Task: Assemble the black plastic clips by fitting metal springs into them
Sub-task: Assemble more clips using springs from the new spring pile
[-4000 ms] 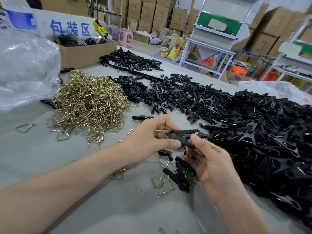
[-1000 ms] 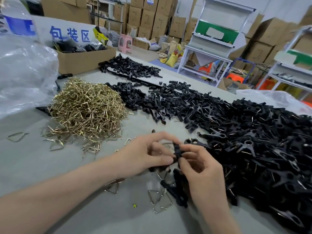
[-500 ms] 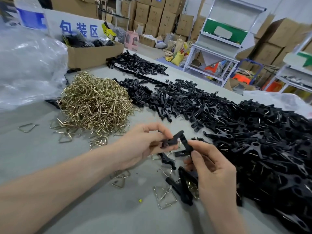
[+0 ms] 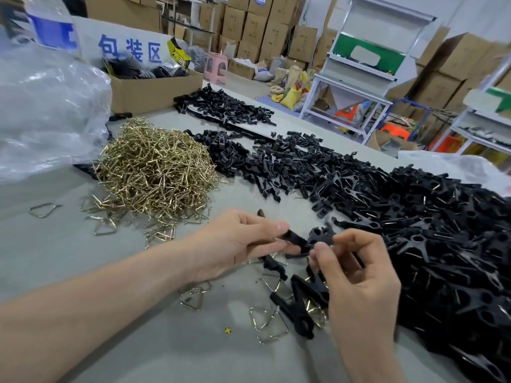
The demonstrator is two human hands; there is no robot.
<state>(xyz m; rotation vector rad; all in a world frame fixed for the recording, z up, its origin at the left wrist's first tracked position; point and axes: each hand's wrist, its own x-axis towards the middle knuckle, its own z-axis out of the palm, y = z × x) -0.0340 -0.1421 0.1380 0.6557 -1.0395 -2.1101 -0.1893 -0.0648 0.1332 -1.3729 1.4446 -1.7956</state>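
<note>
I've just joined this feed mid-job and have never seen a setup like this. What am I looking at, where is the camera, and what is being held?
There is no machine here: a person works with two bare hands. The one picture comes from a wide-angle camera worn on the person's head, looking forward and down. The left hand and right hand meet above a grey table, both pinching a black plastic clip between them; whether a spring sits in it I cannot tell. On the left lies a heap of metal springs, on the right a wide spread of black clips. A few loose springs and another clip lie on the table beside the hands.
</note>
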